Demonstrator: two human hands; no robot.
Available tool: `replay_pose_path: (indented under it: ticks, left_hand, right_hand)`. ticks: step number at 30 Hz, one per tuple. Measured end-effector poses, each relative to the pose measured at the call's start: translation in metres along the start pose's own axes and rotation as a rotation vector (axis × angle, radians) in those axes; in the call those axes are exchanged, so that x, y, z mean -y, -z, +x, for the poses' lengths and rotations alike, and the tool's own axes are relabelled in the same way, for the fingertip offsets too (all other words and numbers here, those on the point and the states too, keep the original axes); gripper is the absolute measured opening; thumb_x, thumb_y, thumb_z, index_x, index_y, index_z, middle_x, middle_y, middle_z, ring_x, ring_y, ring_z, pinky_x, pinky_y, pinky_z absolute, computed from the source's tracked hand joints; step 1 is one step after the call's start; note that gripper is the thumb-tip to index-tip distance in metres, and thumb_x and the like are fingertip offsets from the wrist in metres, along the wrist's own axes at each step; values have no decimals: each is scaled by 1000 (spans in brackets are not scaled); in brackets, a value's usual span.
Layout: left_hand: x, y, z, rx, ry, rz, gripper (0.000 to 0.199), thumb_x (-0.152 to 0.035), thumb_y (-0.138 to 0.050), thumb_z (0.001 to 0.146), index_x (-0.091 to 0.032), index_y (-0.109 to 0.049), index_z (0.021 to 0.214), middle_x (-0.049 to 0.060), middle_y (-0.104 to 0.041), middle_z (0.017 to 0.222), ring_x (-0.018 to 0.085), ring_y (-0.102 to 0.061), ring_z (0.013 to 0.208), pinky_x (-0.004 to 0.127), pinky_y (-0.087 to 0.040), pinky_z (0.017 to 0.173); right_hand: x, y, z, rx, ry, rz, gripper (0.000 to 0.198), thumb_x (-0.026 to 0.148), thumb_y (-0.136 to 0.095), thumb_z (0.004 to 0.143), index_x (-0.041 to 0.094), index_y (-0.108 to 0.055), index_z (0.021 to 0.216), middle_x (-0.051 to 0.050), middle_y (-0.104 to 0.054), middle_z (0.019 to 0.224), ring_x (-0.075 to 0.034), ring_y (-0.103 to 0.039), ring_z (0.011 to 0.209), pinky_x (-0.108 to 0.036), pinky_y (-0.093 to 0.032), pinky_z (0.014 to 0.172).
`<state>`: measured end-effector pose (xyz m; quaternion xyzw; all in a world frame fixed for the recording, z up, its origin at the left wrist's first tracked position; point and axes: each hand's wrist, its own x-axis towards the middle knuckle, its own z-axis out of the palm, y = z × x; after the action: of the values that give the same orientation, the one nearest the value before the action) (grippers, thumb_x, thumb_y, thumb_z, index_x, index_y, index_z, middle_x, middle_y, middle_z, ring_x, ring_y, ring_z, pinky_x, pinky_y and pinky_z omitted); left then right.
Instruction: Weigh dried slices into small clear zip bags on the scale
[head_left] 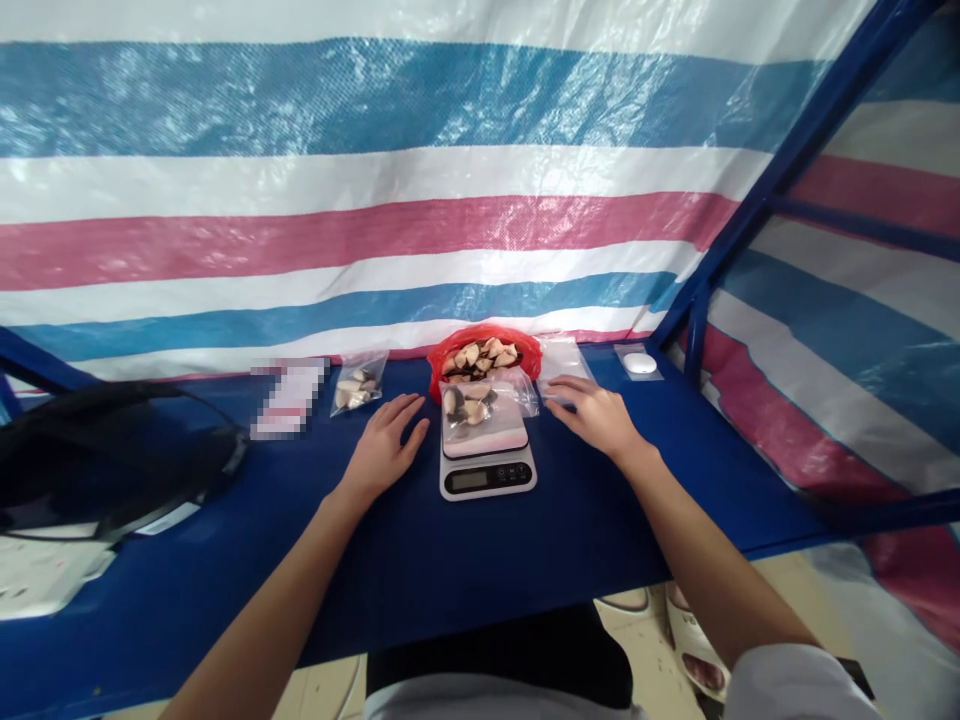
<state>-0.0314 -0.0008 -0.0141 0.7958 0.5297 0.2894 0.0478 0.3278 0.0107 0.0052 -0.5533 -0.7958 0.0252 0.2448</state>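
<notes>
A white kitchen scale (488,481) with a small display stands on the blue table, between my hands. On its plate lies a clear plastic bag (471,404) holding several pale, dark-edged pieces. Behind it a red plastic bag (534,358) is open, heaped with more such pieces. My left hand (387,445) rests on the table left of the scale, fingers stretched out, holding nothing. Right of the scale my right hand (592,412) lies with fingers apart, its fingertips by some flat clear bags (562,358). Another filled clear bag (358,384) lies beyond my left hand.
A white oval object (640,364) on clear plastic is at the back right. At the left are a blurred-out flat item (291,398), a black bag (120,450) and a white power strip (49,575). Striped sheeting (375,180) rises behind the table, with a blue frame post (757,215) at right.
</notes>
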Motion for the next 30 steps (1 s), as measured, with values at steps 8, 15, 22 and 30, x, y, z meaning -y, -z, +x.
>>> replay_pose_path:
  ticks: [8, 15, 22, 30]
  left_hand:
    - [3, -10, -8, 157, 29, 269, 53, -44, -40, 99, -21, -57, 144, 13, -48, 155, 35, -39, 147, 59, -28, 121]
    - [2, -10, -8, 187, 46, 304, 55, -44, -39, 100, -22, -53, 148, 11, -45, 157, 35, -37, 148, 58, -28, 121]
    - [2, -10, -9, 184, 42, 313, 55, -45, -38, 100, -21, -53, 148, 11, -45, 157, 35, -38, 148, 57, -28, 121]
    - [2, -11, -9, 186, 45, 308, 56, -45, -38, 100, -20, -54, 147, 12, -45, 157, 35, -38, 148, 57, -28, 121]
  right_hand:
    - [-9, -39, -19, 152, 46, -210, 49, 43, -39, 104, 25, -54, 147, -7, -43, 159, -32, -40, 147, -53, -34, 120]
    - [-8, -40, -19, 209, 25, -211, 52, 46, -35, 105, 28, -46, 153, -5, -36, 162, -29, -33, 151, -53, -26, 123]
    - [-8, -39, -19, 231, 14, -210, 53, 46, -34, 105, 26, -45, 154, -6, -34, 163, -29, -31, 152, -53, -25, 123]
    - [-7, -37, -18, 236, 12, -212, 54, 47, -34, 105, 26, -45, 154, -6, -34, 163, -29, -31, 152, -53, -25, 123]
